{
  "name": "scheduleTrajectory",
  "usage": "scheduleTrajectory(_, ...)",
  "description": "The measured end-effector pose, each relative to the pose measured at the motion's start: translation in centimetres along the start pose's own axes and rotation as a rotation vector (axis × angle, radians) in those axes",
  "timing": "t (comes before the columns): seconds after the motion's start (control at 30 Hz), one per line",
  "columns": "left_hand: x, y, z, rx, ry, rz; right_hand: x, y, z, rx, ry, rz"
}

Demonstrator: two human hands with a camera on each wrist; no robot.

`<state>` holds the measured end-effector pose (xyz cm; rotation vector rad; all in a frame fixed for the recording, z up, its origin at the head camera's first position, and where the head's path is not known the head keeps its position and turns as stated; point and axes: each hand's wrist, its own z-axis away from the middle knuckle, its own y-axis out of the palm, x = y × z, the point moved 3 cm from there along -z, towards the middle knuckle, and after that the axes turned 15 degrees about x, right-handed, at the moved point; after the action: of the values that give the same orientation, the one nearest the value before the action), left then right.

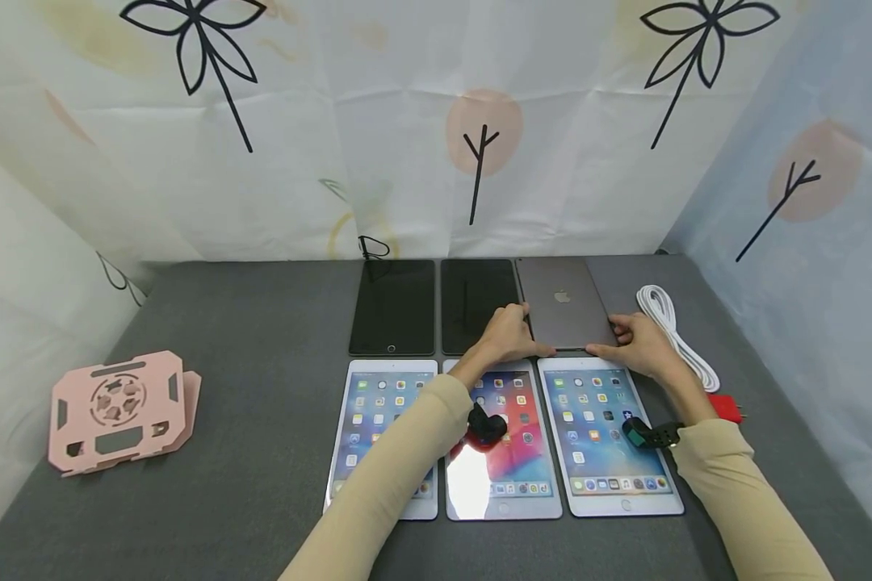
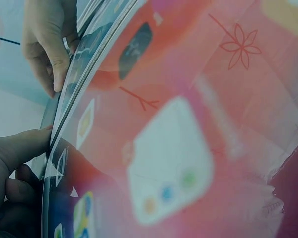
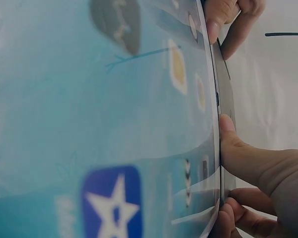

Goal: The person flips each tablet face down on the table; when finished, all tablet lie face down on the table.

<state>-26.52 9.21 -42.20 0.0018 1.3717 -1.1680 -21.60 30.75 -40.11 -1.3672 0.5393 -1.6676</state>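
A grey tablet (image 1: 563,311) with an apple logo lies back side up at the right end of the far row. My left hand (image 1: 509,335) holds its left side, fingers on the side edge and thumb at the near edge. On the right side, my right hand (image 1: 635,343) grips the lower corner with curled fingers, its thumb along the near edge. In the left wrist view, the left hand (image 2: 12,168) shows at the lower left. The right wrist view has the right hand (image 3: 258,173) at lower right, its fingertips against the thin edge.
Two dark-screened tablets (image 1: 392,311) (image 1: 478,311) lie left of the grey one. Nearer stand three lit white tablets in a row, including the right one (image 1: 603,436). A white cable (image 1: 668,323) and red plug (image 1: 727,407) lie right; a pink stand (image 1: 119,411) lies left.
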Motion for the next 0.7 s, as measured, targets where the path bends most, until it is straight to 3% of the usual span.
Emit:
scheduleTrajectory(0.4,-0.1,0.1,0.5,0.000,0.022,0.019,1.1,0.2,0.4,0.005,0.024,0.010)
scheduleTrajectory(0.53,0.0,-0.1,0.9,0.007,0.073,0.010,2.5,0.2,0.6,0.013,0.000,0.017)
scheduleTrajectory(0.7,-0.1,-0.4,1.6,0.032,0.183,0.000,4.7,0.1,1.0,0.037,-0.048,0.011)
